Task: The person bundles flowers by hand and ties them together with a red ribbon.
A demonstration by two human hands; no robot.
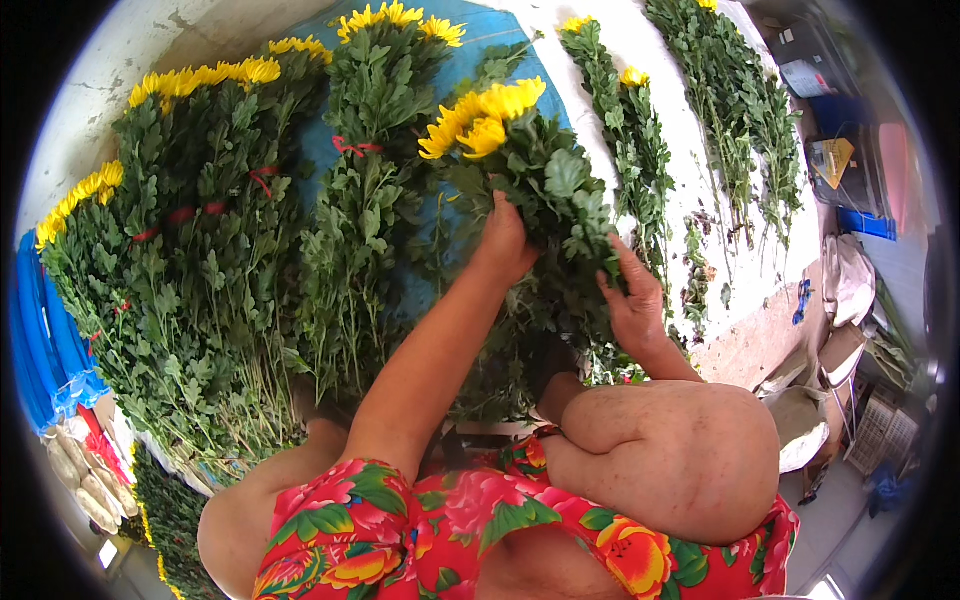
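A bunch of yellow chrysanthemums [559, 176] with dense green leaves is held in front of me, its flower heads at the upper left. My left hand [508, 238] grips it just below the blooms. At the bunch's right side, my right hand [636, 300] has its thumb and fingers on the outer leaves, with foliage between them. The lower stems are lost in shade and greenery between my legs. Left of my left hand lies another chrysanthemum bunch [360, 187], bound with a red tie [356, 146].
More tied chrysanthemum bunches [217, 165] are stacked at the left over blue sheeting [487, 30]. Loose stems [641, 142] and a larger pile [739, 112] lie on a white surface [675, 187] at the right. Blue wrapped rolls [45, 322] stand far left, a plastic crate [885, 427] far right.
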